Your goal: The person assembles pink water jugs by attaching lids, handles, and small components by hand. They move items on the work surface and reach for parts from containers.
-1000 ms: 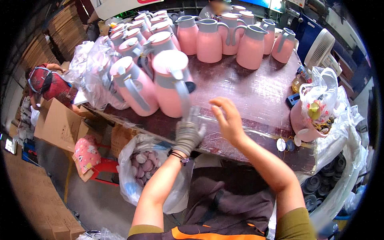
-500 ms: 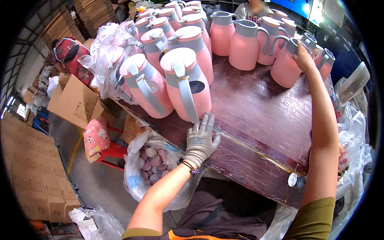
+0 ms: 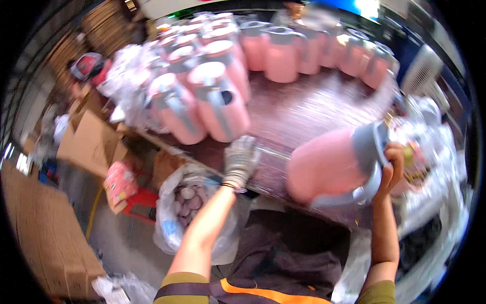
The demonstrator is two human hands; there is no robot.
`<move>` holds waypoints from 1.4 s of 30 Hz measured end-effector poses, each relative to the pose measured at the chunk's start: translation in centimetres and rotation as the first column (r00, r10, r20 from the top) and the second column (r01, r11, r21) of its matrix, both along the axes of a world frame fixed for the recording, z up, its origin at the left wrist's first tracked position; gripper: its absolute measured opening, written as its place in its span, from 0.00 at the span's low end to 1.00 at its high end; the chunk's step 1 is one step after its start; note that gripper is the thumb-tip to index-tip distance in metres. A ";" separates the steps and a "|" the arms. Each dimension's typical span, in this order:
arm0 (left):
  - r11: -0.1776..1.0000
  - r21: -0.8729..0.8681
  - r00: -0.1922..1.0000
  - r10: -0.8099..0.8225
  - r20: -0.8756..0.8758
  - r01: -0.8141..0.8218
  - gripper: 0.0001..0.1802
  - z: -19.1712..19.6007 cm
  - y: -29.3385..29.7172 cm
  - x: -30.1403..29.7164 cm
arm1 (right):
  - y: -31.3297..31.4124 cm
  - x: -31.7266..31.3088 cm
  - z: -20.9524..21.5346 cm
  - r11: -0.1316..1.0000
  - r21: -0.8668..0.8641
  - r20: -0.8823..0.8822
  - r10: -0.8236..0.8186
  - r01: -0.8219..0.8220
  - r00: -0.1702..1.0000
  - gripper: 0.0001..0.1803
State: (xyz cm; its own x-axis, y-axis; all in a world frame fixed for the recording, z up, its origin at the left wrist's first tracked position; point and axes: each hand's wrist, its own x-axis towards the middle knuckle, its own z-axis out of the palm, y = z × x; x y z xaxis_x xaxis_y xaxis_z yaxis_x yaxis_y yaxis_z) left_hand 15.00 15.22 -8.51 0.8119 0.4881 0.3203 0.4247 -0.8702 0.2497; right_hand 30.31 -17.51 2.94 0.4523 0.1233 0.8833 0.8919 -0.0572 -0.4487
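My right hand [image 3: 393,166], bare, is closed on a pink thermal jug [image 3: 324,161] near its grey rim and the top of its handle. This jug lies tilted over the near right part of the table, its lidless mouth to the right. My left hand [image 3: 241,158], in a grey work glove, rests flat at the table's near edge, fingers stretched out. Just beyond its fingertips stands a lidded pink jug [image 3: 228,115] with a grey handle, beside another lidded jug [image 3: 183,119]. Motion blurs the finer details.
Several lidded jugs crowd the dark table [image 3: 276,109] at the far left; a row of jugs [image 3: 281,58] lines its far side. A bag of round discs [image 3: 190,200] and a red stool [image 3: 142,200] stand left. Plastic wrapping [image 3: 430,147] lies right. Another person [image 3: 91,68] is at far left.
My right hand has brought a jug from the far right of the table toward me, tipping it over. My left hand stays at the table edge. The view has shifted.
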 end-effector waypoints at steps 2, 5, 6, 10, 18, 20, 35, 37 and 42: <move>0.948 -0.155 0.878 -0.187 0.441 0.280 0.19 -1.7 -0.9 -0.5 | -4.2 -5.0 -1.7 0.996 -0.081 -0.127 0.036 -0.047 0.991 0.34; 0.017 -0.814 0.811 -0.107 0.576 0.580 0.36 4.3 -12.6 -4.5 | -6.6 -10.5 -5.7 0.951 -0.038 -0.309 0.279 -0.305 0.909 0.29; -0.288 -0.768 0.729 -0.252 0.637 0.572 0.41 4.8 -15.4 -5.8 | -7.5 -11.6 -6.5 0.889 -0.075 -0.421 0.383 -0.452 0.822 0.27; 0.222 -0.667 0.368 -0.926 0.084 0.711 0.31 7.6 -20.9 -5.5 | -11.1 -16.3 -9.9 0.893 0.025 -0.607 0.371 -0.450 0.703 0.15; 0.393 -0.518 0.352 -0.919 -0.180 0.760 0.24 10.2 -20.8 -5.8 | -33.7 -10.0 -28.5 0.480 0.060 -0.994 -0.051 0.875 0.096 0.08; 0.323 -0.588 0.306 -0.943 -0.132 0.742 0.25 10.5 -21.3 -4.6 | -42.9 -9.4 -39.2 0.448 -0.103 -0.994 -0.013 0.888 -0.109 0.18; 0.545 -0.700 0.538 -0.799 -0.268 0.462 0.25 10.7 -19.3 -6.8 | -41.2 -0.5 -41.5 0.345 0.077 -0.863 0.493 0.935 -0.111 0.15; 0.564 -0.722 0.587 -0.763 -0.269 0.402 0.24 11.3 -19.7 -6.7 | -43.6 -0.3 -44.8 0.259 -0.026 -0.878 0.455 0.965 -0.146 0.18; 0.562 -0.740 0.617 -0.744 -0.258 0.368 0.22 10.8 -19.1 -6.9 | -45.8 -2.3 -49.4 0.313 -0.103 -0.906 0.363 0.944 -0.219 0.27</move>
